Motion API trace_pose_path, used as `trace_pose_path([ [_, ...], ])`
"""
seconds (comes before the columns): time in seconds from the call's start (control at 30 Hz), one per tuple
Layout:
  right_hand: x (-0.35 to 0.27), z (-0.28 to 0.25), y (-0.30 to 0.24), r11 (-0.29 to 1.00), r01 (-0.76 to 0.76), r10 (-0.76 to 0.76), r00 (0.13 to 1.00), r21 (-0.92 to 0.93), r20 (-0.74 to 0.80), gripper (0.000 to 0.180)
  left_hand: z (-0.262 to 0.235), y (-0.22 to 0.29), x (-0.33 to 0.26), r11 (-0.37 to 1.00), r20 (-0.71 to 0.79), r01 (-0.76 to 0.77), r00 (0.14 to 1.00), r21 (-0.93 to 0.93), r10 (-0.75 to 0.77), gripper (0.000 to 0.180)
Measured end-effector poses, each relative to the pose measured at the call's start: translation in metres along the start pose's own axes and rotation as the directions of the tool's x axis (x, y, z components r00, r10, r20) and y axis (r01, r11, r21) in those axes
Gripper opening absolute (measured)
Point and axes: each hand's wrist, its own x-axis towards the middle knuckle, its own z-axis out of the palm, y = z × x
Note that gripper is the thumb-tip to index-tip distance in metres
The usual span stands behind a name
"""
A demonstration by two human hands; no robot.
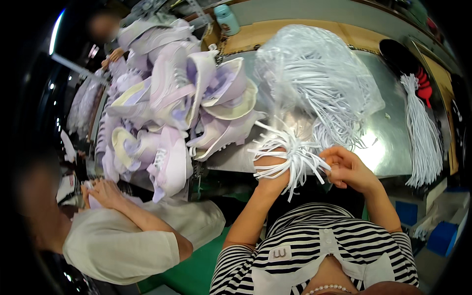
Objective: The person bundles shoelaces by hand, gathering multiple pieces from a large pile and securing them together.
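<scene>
A bunch of white shoelaces fans out over my left hand, which is closed round it; the laces hide most of the fingers. At the right side of the bunch, my right hand has its fingers bent together on a lace end. Just beyond both hands lies a clear plastic bag filled with many more white laces, some spilling out of its near side toward the right hand.
Pale lilac shoe uppers are heaped to the left on the metal table. A long lace bundle hangs at the right edge, near red-handled scissors. A light-blue bottle stands behind. A co-worker sits close on my left.
</scene>
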Motion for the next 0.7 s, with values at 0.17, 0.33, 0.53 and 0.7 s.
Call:
trace_pose_path([
  [0.17, 0.001, -0.008, 0.022, 0.801, 0.113, -0.184, 0.981, -0.587, -0.062, 0.013, 0.006, 0.000, 0.005, 0.952, 0.041, -0.104, 0.995, 0.287, 0.096, 0.020],
  [0.33, 0.009, -0.002, 0.005, 0.726, 0.296, -0.463, 0.878, -0.620, -0.123, 0.015, 0.011, 0.002, 0.007, 0.963, 0.095, -0.108, 0.992, 0.247, 0.086, 0.016],
  [0.53, 0.054, 0.069, -0.034, -0.077, 0.479, -0.710, 0.589, -0.875, 0.385, 0.020, 0.037, -0.010, 0.002, 0.993, -0.055, -0.115, 0.992, 0.012, 0.115, 0.020],
  [0.7, 0.080, 0.055, -0.020, 0.053, 0.444, -0.539, 0.767, -0.895, 0.349, 0.015, 0.053, -0.012, 0.001, 0.976, -0.057, -0.109, 0.991, 0.187, 0.121, 0.023],
])
